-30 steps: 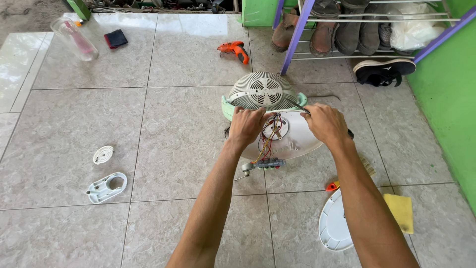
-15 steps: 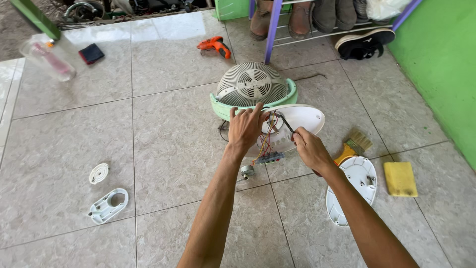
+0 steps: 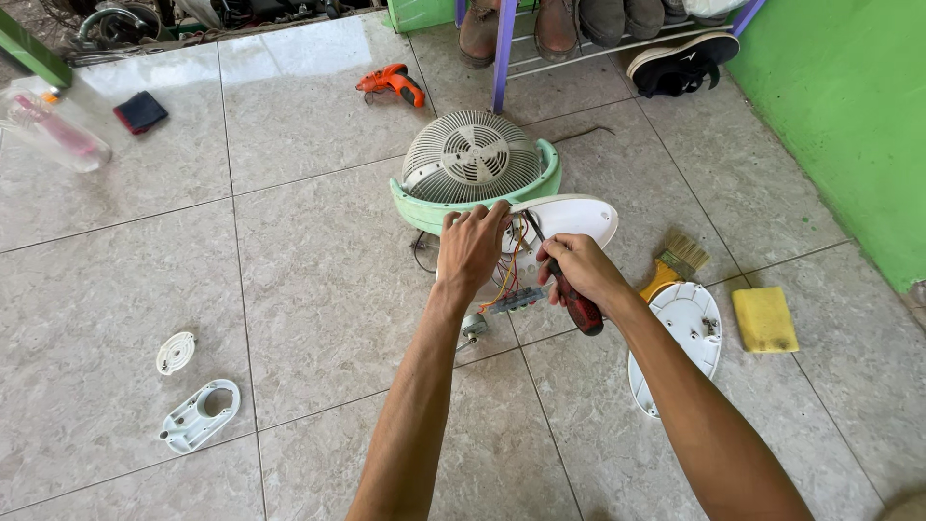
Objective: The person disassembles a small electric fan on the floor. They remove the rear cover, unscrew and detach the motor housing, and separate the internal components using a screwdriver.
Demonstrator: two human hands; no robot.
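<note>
A second ago the right hand (image 3: 576, 267) lies flat on the far edge of the white oval fan base (image 3: 579, 217). It now sits nearer the person, over the base's open middle, closed around a screwdriver (image 3: 576, 299) whose red-and-black handle sticks out below the palm, shaft aimed at the coloured wires (image 3: 509, 270). The left hand (image 3: 471, 246) moves little, fingers now on the base's rim by the green fan housing (image 3: 417, 210). The camera view has swung rightward.

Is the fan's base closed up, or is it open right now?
Open. The white base shows bare coloured wires, and its cover lies apart on the floor.
</note>
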